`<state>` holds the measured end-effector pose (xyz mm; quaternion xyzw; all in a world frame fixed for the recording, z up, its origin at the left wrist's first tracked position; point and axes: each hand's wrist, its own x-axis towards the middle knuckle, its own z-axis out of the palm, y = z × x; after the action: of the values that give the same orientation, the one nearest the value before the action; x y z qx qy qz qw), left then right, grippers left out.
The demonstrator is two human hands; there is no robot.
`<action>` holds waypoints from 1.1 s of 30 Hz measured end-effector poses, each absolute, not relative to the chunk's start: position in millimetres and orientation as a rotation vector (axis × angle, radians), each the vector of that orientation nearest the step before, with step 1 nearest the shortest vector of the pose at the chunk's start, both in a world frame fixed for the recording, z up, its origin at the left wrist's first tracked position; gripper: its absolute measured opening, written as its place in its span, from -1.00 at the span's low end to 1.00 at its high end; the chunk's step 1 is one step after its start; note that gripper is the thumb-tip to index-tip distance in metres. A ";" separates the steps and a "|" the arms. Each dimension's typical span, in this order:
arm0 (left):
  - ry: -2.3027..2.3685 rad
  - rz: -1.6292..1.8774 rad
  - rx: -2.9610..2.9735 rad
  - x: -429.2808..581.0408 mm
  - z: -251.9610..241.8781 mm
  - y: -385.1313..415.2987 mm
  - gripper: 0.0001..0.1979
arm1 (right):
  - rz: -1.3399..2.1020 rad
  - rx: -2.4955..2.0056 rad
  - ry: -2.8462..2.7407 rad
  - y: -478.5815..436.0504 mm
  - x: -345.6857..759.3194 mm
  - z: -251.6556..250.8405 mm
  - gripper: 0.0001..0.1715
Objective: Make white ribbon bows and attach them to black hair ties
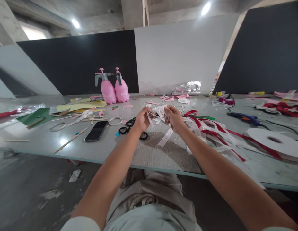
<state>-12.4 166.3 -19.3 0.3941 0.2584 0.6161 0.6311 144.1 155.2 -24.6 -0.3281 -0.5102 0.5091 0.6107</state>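
My left hand and my right hand are raised together above the grey table. Both pinch a bunch of white ribbon loops held between them. A loose white ribbon tail hangs down from my right hand toward the table. Black hair ties lie just left of my left hand.
A black phone and wooden sticks lie to the left. Two pink spray bottles stand at the back. Red and white ribbons, a large white ribbon spool and a blue glue gun sit on the right.
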 end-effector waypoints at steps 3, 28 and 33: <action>0.579 1.383 0.950 -11.2 -22.5 167.7 -0.84 | 1.121 -0.782 -1.182 156.9 143.3 -25.2 -0.54; 0.591 1.330 1.132 0.4 -28.9 168.7 -0.81 | 0.877 -0.857 -1.393 152.5 141.1 -26.4 -0.64; 0.692 1.471 1.228 -1.3 -36.9 174.7 -0.68 | 0.397 -0.878 -1.765 147.6 138.7 -28.5 -0.74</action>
<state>-1.3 174.7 -36.9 0.5130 0.2893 0.6147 0.5246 138.7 147.6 -28.5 -0.3687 -0.7412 0.1666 0.5356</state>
